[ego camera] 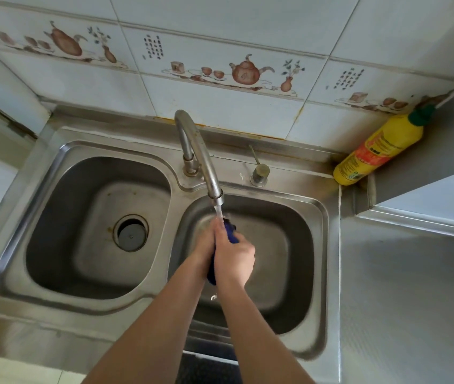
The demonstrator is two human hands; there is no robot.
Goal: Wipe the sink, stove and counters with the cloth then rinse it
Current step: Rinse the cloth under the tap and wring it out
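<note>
Both the left hand and right hand grip the blue cloth under the running faucet, over the sink's right basin. Rinsing is underway, apparently the final step; the wiping can't be verified.

Both forearms extend forward, left hand and right hand pressed together, fingers curled, gripping between them.

Cloth dark blue; sink steel grey; bottle yellow, cap seemingly green.
</note>
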